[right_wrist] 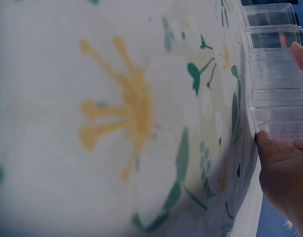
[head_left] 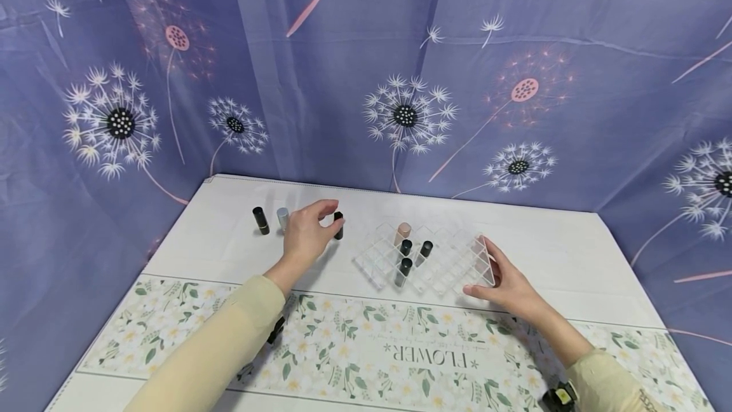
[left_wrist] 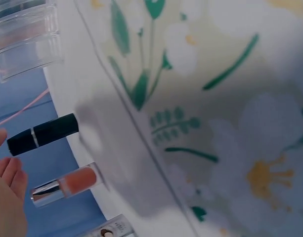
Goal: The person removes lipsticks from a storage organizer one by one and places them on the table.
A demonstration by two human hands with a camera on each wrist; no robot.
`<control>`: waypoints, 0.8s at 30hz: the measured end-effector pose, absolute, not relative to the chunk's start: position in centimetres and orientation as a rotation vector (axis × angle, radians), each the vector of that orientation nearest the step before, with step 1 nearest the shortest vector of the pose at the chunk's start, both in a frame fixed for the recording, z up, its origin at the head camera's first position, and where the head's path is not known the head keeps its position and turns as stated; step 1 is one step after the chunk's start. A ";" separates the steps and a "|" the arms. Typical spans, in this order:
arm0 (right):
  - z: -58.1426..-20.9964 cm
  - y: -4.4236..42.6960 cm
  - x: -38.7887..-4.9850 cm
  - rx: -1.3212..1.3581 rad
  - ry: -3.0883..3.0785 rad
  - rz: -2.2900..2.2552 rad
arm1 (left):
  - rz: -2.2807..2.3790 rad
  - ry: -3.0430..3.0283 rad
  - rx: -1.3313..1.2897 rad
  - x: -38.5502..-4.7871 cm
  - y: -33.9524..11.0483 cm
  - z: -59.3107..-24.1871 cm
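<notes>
The left hand (head_left: 305, 231), thumb and fingers parted and holding nothing, seems poised to pick up the black tube (head_left: 339, 226) standing on the desk (head_left: 549, 240), calling for a pinch near its top, while the right hand (head_left: 511, 286) grips the right end of the clear rack (head_left: 448, 266).

Clear, glossy plastic on gridded organizer (head_left: 446, 269). Smooth black, shiny metallic band (left_wrist: 34, 138) on the dark tube (left_wrist: 53, 131). Polished silvery end (left_wrist: 46, 193) on the orange tube (left_wrist: 80, 180). Creased cloth for the curtain (head_left: 332, 81), matt cloth for the sleeves (head_left: 211, 342); smooth finish on the surface (head_left: 555, 240).
</notes>
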State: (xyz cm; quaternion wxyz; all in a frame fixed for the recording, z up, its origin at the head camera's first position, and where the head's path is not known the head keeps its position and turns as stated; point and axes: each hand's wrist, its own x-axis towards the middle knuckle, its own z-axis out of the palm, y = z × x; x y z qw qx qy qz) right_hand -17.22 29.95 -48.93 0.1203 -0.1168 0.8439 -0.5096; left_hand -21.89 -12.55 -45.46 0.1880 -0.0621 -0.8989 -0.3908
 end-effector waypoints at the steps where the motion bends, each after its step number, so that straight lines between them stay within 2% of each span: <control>1: -48.9 29.9 -17.2 -0.341 2.472 -1.484 | -1.102 -2.523 -0.180 -21.9 -12.5 -45.3; 24: -48.7 29.8 -17.2 -0.327 2.471 -1.488 | -1.247 -2.532 -0.375 -21.7 -10.6 -40.3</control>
